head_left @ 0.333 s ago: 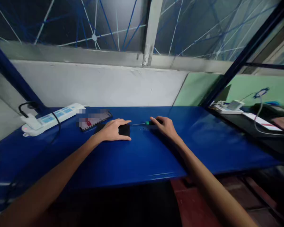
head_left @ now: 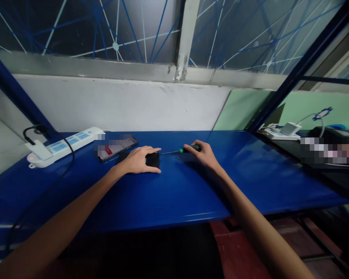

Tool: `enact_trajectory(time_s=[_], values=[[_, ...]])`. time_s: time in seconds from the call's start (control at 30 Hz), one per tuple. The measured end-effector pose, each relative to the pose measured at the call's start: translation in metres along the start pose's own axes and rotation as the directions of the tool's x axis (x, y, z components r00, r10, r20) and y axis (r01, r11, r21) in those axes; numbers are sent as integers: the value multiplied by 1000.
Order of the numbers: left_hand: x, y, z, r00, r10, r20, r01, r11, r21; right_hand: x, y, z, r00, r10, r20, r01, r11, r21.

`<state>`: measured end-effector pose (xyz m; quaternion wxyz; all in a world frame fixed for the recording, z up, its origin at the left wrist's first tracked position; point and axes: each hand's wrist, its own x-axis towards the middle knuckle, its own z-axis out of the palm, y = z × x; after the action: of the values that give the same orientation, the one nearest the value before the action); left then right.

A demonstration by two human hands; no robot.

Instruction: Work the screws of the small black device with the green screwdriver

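1. The left hand (head_left: 136,160) lies low with its back turned up; the thumb and the fingers point to the right and hold a flat black object (head_left: 153,159) between them
2. The right hand (head_left: 203,152) is bent inward at the wrist, and it is closed around the handle of a thin screwdriver (head_left: 180,150), which is nearly level
3. The black object is under the left palm, with its right end showing between thumb and forefinger; the screwdriver's tip is at this end, but I cannot tell if it touches
4. Some tiny dark pieces (head_left: 175,159) lie just below the screwdriver, between the hands
5. The blue bench (head_left: 163,197) carries also a phone (head_left: 118,148) and a white power strip (head_left: 68,144), to the left
6. Behind stands a pale wall (head_left: 133,106), under windows (head_left: 84,31) with painted lines
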<state>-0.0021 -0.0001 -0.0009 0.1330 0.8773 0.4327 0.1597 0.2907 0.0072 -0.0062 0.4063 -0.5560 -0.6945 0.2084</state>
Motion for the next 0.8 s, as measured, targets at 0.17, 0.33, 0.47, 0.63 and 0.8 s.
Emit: enact_trajectory(time_s=[0.17,0.33,0.47,0.63,0.8], values=[[-1,1,0,1000,-6,0,6,1000,8,-2,-4,2,999,27,38,-30,997,73],[-1,2,-1,1000,-7,3,7,1000,15,-3,-6,1,968,118,221,-189,924,333],[-1,0,0,1000,-8,7,8,1000,28,-3,-3,1,991,83,103,-99,982,164],[0,-1,1,1000,3,2,-3,1000,25,-3,-3,-1,989,100,105,-116,980,163],[0,1,0,1000,1,6,-1,1000,15,-3,-5,-3,965,141,220,-213,914,346]])
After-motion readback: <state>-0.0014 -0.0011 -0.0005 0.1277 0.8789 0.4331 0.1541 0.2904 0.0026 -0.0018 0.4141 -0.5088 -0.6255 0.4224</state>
